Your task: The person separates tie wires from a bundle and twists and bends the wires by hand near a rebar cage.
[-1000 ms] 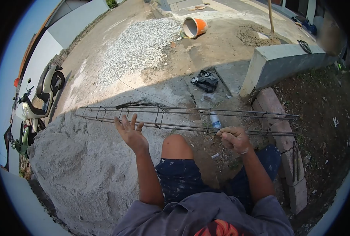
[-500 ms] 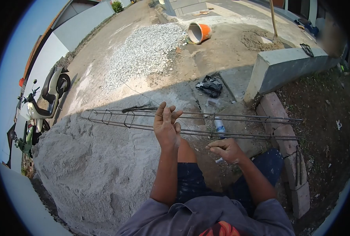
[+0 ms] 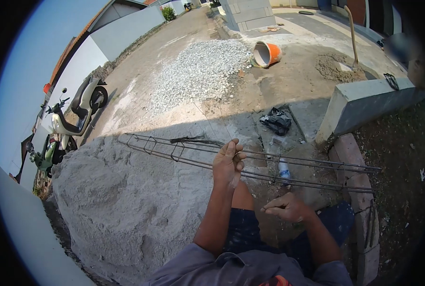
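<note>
My left hand (image 3: 228, 164) is raised over the rebar cage (image 3: 312, 164), its thumb and fingers pinched together on a thin wire (image 3: 225, 123) that sticks up above them. Lower and to the right, my right hand (image 3: 287, 208) is closed, fingertips pressed together; whatever they hold is too small to make out. The cage of long steel bars with square ties lies from the sand pile across to the brick edging. A bundle of dark tie wire (image 3: 193, 140) rests on the cage, just left of my left hand.
Grey sand (image 3: 122, 205) is heaped on the left, with white gravel (image 3: 198, 71) beyond. An orange bucket (image 3: 272, 55) lies on its side. Around the cage are a black plastic bag (image 3: 276, 121), a plastic bottle (image 3: 284, 170), brick edging (image 3: 353, 157) and a low wall (image 3: 365, 107). Scooters (image 3: 81, 109) stand at left.
My left hand's fingers, more spread before, have curled into a pinch, and the wire now points upward. My right hand stays closed. The camera view has shifted, moving the scene right and down.
</note>
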